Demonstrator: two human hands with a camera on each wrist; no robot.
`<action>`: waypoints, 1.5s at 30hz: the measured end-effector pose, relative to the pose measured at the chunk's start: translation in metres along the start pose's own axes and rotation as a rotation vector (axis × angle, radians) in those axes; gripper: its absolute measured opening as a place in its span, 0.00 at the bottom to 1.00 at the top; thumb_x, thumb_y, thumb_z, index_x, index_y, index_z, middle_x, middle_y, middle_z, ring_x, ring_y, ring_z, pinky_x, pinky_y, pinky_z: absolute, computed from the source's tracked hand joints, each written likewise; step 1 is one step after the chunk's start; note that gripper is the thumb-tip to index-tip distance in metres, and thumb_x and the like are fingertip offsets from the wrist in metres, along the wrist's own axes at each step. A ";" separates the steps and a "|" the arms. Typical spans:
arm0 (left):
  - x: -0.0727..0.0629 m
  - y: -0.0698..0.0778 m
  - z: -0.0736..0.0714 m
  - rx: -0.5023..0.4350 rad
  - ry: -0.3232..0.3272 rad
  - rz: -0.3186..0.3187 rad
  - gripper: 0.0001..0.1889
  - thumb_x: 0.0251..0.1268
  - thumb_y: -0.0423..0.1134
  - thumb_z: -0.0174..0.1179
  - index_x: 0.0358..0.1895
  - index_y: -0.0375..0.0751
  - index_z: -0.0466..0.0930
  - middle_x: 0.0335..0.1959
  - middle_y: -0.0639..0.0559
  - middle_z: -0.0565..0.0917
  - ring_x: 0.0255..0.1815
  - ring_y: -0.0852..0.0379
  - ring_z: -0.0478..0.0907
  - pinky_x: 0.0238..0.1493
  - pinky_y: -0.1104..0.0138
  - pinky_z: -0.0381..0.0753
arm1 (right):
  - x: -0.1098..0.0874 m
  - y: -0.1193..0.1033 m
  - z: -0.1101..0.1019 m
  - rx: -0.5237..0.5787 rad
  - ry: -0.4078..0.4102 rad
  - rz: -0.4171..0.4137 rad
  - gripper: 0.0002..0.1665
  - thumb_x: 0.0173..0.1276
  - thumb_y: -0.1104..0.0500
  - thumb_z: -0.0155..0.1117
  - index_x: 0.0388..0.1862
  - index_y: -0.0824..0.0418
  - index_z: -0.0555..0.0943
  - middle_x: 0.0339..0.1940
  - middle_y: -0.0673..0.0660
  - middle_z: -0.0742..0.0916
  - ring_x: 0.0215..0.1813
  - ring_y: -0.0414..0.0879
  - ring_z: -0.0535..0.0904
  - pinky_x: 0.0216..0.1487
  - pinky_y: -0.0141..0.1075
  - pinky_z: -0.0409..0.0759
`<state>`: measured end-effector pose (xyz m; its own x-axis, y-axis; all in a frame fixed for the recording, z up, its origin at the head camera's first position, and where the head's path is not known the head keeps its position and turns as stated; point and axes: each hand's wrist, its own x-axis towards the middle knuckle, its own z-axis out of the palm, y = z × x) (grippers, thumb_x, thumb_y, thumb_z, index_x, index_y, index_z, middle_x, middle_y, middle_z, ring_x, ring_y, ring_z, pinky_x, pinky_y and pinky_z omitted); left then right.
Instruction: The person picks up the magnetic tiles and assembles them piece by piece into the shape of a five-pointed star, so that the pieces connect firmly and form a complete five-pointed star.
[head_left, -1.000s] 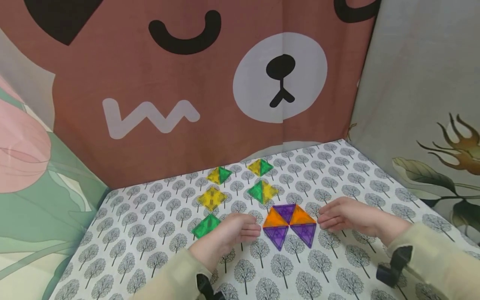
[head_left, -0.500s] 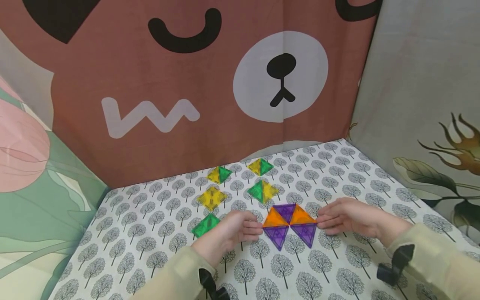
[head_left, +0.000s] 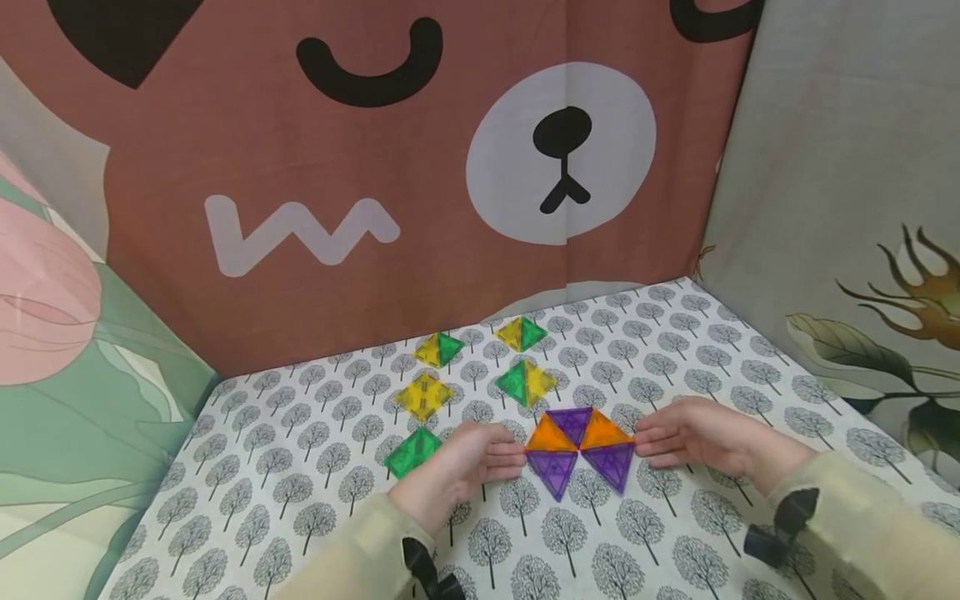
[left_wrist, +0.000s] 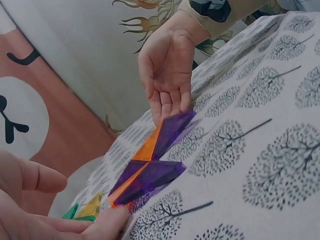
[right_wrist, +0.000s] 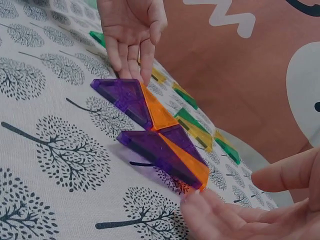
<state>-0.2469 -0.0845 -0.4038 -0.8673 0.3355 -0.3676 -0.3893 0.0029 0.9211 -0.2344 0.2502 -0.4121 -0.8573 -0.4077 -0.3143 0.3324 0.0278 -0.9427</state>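
Observation:
A fan of translucent triangular magnetic tiles lies between my hands in the head view. Purple tiles (head_left: 552, 473) alternate with orange tiles (head_left: 606, 432), all meeting at one centre point. Fingertips of my left hand (head_left: 474, 457) are at the fan's left corner, fingers straight. Opposite it, my right hand (head_left: 701, 435) has straight fingers against the right corner. In the left wrist view, the right hand (left_wrist: 169, 65) shows its palm, with fingertips at a purple tile (left_wrist: 172, 131). The right wrist view shows the left hand (right_wrist: 131, 30) beyond an orange tile (right_wrist: 159, 111).
Behind the fan lie a green diamond (head_left: 412, 452), a yellow diamond (head_left: 424, 397) and several yellow-green diamonds (head_left: 527, 383). A tree-print cloth (head_left: 330, 500) covers the table. A bear-print curtain (head_left: 360, 167) hangs at the back, and a grey floral one (head_left: 840, 125) at the right.
Both hands have moved slightly inward, from just beside the fan to its outer corners. The fan and the diamonds behind it stay in place.

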 end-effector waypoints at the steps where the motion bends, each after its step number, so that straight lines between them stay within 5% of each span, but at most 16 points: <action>1: 0.001 -0.001 0.000 -0.008 -0.002 0.006 0.18 0.68 0.28 0.53 0.57 0.19 0.69 0.44 0.29 0.83 0.45 0.38 0.84 0.48 0.54 0.84 | 0.001 0.000 0.000 0.000 0.000 -0.004 0.26 0.76 0.63 0.50 0.62 0.85 0.64 0.51 0.71 0.82 0.53 0.62 0.81 0.57 0.51 0.79; 12: 0.015 -0.012 0.001 0.062 0.013 0.036 0.15 0.66 0.26 0.59 0.53 0.20 0.77 0.39 0.35 0.84 0.37 0.47 0.85 0.43 0.59 0.86 | 0.010 0.004 0.005 -0.059 0.024 -0.020 0.22 0.71 0.66 0.59 0.58 0.80 0.73 0.42 0.66 0.86 0.44 0.54 0.84 0.49 0.42 0.83; 23: 0.021 -0.010 0.022 0.437 0.151 0.063 0.09 0.59 0.26 0.66 0.43 0.31 0.85 0.32 0.46 0.82 0.28 0.54 0.82 0.31 0.65 0.86 | 0.013 0.010 0.018 -0.154 0.153 0.005 0.19 0.68 0.64 0.64 0.52 0.76 0.78 0.34 0.62 0.87 0.34 0.49 0.84 0.36 0.35 0.85; 32: 0.024 -0.013 0.024 0.477 0.147 0.092 0.07 0.57 0.24 0.66 0.39 0.32 0.85 0.31 0.47 0.81 0.27 0.54 0.81 0.31 0.65 0.85 | 0.015 0.014 0.027 -0.190 0.248 0.039 0.19 0.66 0.68 0.64 0.53 0.79 0.76 0.32 0.64 0.85 0.30 0.50 0.83 0.35 0.40 0.86; 45: 0.022 -0.015 0.023 0.483 0.102 0.062 0.04 0.60 0.26 0.66 0.37 0.36 0.81 0.26 0.47 0.83 0.19 0.58 0.79 0.18 0.71 0.78 | 0.015 0.015 0.031 -0.210 0.257 0.039 0.19 0.67 0.69 0.63 0.53 0.80 0.75 0.31 0.65 0.84 0.28 0.51 0.83 0.33 0.42 0.86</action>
<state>-0.2535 -0.0558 -0.4226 -0.9197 0.2554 -0.2984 -0.1683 0.4302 0.8869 -0.2298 0.2160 -0.4274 -0.9255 -0.1599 -0.3432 0.3015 0.2374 -0.9235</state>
